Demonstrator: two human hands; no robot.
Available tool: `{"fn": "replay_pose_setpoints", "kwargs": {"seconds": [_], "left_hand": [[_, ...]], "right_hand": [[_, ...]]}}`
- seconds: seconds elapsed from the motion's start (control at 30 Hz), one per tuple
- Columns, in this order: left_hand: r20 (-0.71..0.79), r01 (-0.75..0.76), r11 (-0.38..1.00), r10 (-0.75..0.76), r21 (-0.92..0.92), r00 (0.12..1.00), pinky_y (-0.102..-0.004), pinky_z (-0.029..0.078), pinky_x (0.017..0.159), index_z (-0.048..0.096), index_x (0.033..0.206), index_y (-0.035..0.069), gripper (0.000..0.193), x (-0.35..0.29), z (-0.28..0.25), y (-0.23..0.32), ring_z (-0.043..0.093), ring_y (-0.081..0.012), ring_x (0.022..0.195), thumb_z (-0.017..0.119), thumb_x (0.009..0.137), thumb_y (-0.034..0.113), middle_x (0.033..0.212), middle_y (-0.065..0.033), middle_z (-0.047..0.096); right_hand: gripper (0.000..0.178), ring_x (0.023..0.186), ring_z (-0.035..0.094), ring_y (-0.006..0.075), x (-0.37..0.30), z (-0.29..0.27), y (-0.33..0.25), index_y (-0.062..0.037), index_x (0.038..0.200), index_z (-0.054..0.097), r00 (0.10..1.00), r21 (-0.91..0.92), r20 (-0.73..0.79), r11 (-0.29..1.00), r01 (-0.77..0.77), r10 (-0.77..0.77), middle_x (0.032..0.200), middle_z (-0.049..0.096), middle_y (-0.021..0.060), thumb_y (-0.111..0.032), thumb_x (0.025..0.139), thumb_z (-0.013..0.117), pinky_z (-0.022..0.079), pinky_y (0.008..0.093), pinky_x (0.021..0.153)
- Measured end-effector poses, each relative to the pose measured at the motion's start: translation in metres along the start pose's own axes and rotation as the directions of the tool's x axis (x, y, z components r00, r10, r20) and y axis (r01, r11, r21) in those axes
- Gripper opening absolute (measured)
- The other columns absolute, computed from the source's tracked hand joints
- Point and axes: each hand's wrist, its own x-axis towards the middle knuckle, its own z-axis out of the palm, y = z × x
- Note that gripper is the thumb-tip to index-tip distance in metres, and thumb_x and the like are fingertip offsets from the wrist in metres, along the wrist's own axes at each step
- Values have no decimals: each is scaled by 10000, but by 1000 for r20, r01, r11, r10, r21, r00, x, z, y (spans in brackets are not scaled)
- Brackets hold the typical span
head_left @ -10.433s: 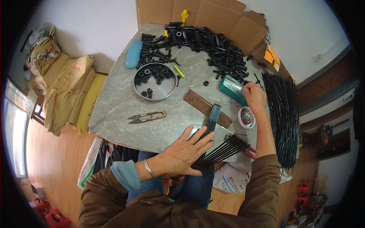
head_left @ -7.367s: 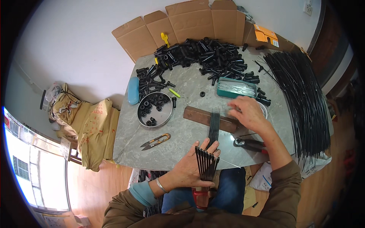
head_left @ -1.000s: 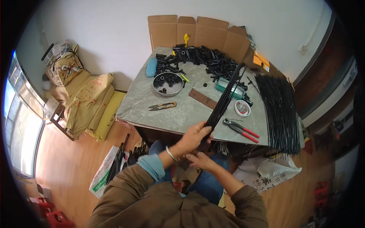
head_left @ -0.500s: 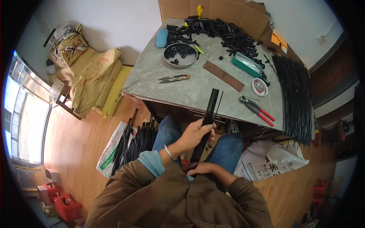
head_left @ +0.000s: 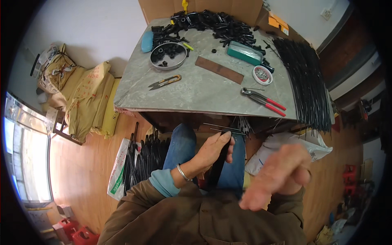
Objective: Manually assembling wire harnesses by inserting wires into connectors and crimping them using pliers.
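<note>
Grey marbled stone makes up the broad surface (head_left: pixel 136 92), and brown folded cardboard (head_left: pixel 241 9) stands along its far edge, perhaps as a fence for the heap of glossy black tubular parts (head_left: pixel 220 25) before it. From where I stand, the person sits at the near edge, knees in blue jeans (head_left: pixel 181 141) beneath it.

Just below that edge, between the knees, the left hand (head_left: pixel 214 150) clasps a long, narrow black bundle (head_left: pixel 218 168), thumb pressed near its upper end and fingers curled round, probably to keep its pieces together. Thin silvery wires (head_left: pixel 239 133) cross that end; I cannot tell whether they pass through. The bundle's lower end is lost against the dark brown jacket (head_left: pixel 204 216).

Well apart from it, the right hand (head_left: pixel 281 173) is a blur, and whether its grip pinches anything I cannot tell. It hides part of a white printed sack (head_left: pixel 261 148) on the floor.

Pliers with red handles (head_left: pixel 267 103) lie by the near right corner, seemingly within easy reach. Behind them sit a white round cup (head_left: pixel 260 83) of small bits, a flat brown bar (head_left: pixel 219 70) and a teal oblong box (head_left: pixel 241 56). Long black rods (head_left: pixel 308 81) crowd the right edge, their ends overhanging; toward the left edge are orange-handled snips (head_left: pixel 168 81) and a round metal tin (head_left: pixel 171 67).
</note>
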Motion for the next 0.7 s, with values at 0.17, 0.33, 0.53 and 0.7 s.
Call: {"fn": "replay_pose_setpoints", "kwargs": {"seconds": [0.17, 0.33, 0.53, 0.7], "left_hand": [[-37, -10, 997, 13, 77, 999, -294, 522, 636, 436, 1278, 68, 323, -14, 10, 9, 640, -186, 723, 423, 994, 221, 955, -120, 617], [2, -28, 999, 28, 23, 1000, -322, 541, 762, 266, 1454, 137, 486, -13, 8, 11, 646, -228, 905, 421, 1004, 235, 1157, -160, 577], [12, -28, 999, 29, -24, 1000, -330, 537, 809, 277, 1452, 142, 453, -8, 1, 12, 622, -222, 1005, 374, 1022, 246, 1222, -140, 550], [26, -30, 999, 31, -40, 999, -335, 542, 807, 296, 1432, 103, 441, -8, -3, 17, 627, -235, 985, 346, 1027, 269, 1211, -151, 546]], "right_hand": [[207, 757, 577, 88, 31, 21, 62, 54, 888, 649, 756, 54, -445, 857, -512, 480, 789, 639, 67, -138, 876, 573, 476, 235, 699], [126, 716, 532, 65, 16, 18, 81, 30, 892, 638, 748, -83, -237, 754, -651, 620, 749, 613, 13, -86, 860, 600, 452, 235, 664], [107, 717, 535, 61, 7, 13, 89, 23, 881, 637, 698, 55, -168, 714, -698, 696, 751, 616, 3, -79, 866, 608, 452, 231, 669], [87, 735, 535, 55, 14, 12, 94, 17, 899, 640, 726, 62, -118, 735, -675, 677, 765, 612, -11, -58, 857, 623, 455, 227, 680]]}}
